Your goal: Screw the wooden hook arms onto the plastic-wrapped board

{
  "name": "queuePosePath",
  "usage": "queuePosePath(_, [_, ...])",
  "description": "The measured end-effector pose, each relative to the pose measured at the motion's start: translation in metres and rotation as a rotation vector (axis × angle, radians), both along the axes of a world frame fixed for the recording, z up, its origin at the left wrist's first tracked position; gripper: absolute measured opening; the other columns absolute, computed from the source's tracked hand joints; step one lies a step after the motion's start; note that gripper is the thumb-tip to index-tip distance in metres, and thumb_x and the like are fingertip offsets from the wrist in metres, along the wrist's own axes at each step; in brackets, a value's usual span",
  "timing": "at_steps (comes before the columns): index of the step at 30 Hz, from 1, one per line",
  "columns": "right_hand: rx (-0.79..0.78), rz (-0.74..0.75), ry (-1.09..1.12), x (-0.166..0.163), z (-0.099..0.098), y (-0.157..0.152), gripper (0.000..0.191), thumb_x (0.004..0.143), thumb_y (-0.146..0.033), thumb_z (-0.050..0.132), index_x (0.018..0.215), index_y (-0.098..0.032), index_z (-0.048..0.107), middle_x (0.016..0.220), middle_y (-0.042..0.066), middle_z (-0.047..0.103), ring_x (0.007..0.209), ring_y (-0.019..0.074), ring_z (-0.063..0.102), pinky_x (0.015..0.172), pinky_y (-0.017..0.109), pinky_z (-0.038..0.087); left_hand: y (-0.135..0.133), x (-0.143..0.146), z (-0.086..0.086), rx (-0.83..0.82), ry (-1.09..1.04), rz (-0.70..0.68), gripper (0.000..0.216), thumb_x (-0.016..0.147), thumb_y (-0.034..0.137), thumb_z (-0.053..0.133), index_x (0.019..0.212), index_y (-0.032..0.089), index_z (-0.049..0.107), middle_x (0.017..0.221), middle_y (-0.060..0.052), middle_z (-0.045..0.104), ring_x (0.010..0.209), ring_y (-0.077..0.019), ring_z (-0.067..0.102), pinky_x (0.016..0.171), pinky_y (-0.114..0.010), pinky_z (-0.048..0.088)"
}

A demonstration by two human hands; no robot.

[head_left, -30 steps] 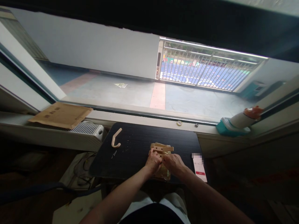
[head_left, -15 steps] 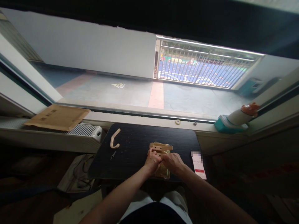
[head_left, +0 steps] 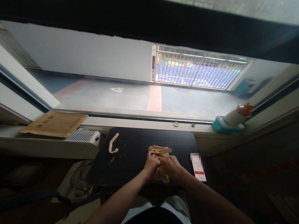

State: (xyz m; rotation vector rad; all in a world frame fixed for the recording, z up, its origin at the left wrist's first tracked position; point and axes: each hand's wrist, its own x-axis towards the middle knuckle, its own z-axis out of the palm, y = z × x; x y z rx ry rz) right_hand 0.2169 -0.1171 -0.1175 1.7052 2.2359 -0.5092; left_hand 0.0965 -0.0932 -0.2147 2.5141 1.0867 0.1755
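Note:
Both of my hands are together over a clear plastic bag [head_left: 164, 178] at the front of the black table [head_left: 134, 140]. My left hand [head_left: 150, 165] is closed on a light wooden hook, its fingers pressing near a dark hole in the wood. Right beside it, my right hand [head_left: 171, 164] is closed in a pinch; what sits between its fingers is hidden. Just beyond the fingers lies another wooden piece [head_left: 161, 151] with dark holes, on the bag. A separate wooden hook [head_left: 113, 144] rests at the table's left, with several small screws [head_left: 112, 160] below it.
A phone [head_left: 198, 169] lies at the table's right edge. On the window sill [head_left: 140, 123] are a tape roll [head_left: 176, 124], a small grey item [head_left: 193, 125] and a teal box [head_left: 219, 125]. A brown envelope [head_left: 54, 123] rests on the radiator [head_left: 81, 137] at left.
The whole view has shifted slightly, with the table sitting a little lower in the picture. Both hands keep nearly the same place and grip.

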Motion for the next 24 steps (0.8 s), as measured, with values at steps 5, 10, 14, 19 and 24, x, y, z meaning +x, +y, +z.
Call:
queuePosePath(5, [0.01, 0.035, -0.01, -0.004, 0.017, 0.001, 0.023, 0.082, -0.014, 0.049, 0.085, -0.016, 0.072, 0.086, 0.01, 0.073, 0.079, 0.0214, 0.067, 0.065, 0.026, 0.047, 0.001, 0.0, -0.003, 0.013, 0.049, 0.002, 0.017, 0.078, 0.021, 0.053, 0.086, 0.018, 0.067, 0.086, -0.006, 0.069, 0.098, -0.0227, 0.053, 0.108, -0.053, 0.011])
queuePosePath(10, [-0.01, 0.048, 0.005, 0.0, 0.016, 0.003, 0.024, 0.082, -0.014, 0.049, 0.088, -0.014, 0.072, 0.088, 0.011, 0.072, 0.08, 0.0217, 0.067, 0.066, 0.026, 0.047, 0.003, 0.0, -0.006, -0.017, 0.061, -0.012, 0.016, 0.078, 0.019, 0.052, 0.085, 0.019, 0.067, 0.083, -0.005, 0.069, 0.098, -0.0224, 0.053, 0.108, -0.054, 0.01])
queuePosePath(14, [-0.009, -0.003, -0.005, 0.007, 0.013, 0.005, 0.026, 0.083, -0.018, 0.047, 0.086, -0.016, 0.073, 0.087, 0.01, 0.072, 0.081, 0.0227, 0.067, 0.066, 0.026, 0.047, 0.003, -0.001, -0.008, -0.024, 0.04, -0.015, 0.013, 0.076, 0.018, 0.055, 0.077, 0.021, 0.068, 0.08, -0.005, 0.069, 0.095, -0.0221, 0.054, 0.108, -0.053, 0.009])
queuePosePath(19, [0.004, 0.081, 0.004, 0.003, 0.018, 0.006, 0.023, 0.082, -0.018, 0.049, 0.088, -0.017, 0.072, 0.087, 0.009, 0.073, 0.08, 0.0216, 0.067, 0.067, 0.026, 0.047, 0.002, -0.001, -0.01, -0.025, 0.046, 0.006, 0.018, 0.077, 0.021, 0.054, 0.086, 0.019, 0.069, 0.085, -0.007, 0.069, 0.099, -0.0245, 0.052, 0.108, -0.052, 0.007])
queuePosePath(24, [0.011, 0.167, -0.013, -0.006, 0.01, 0.005, 0.023, 0.079, -0.008, 0.05, 0.085, -0.013, 0.072, 0.086, 0.01, 0.072, 0.076, 0.0227, 0.067, 0.063, 0.027, 0.048, 0.001, -0.001, -0.011, -0.049, 0.022, 0.017, 0.019, 0.078, 0.021, 0.052, 0.088, 0.02, 0.068, 0.083, -0.006, 0.068, 0.099, -0.0243, 0.051, 0.109, -0.051, 0.007])
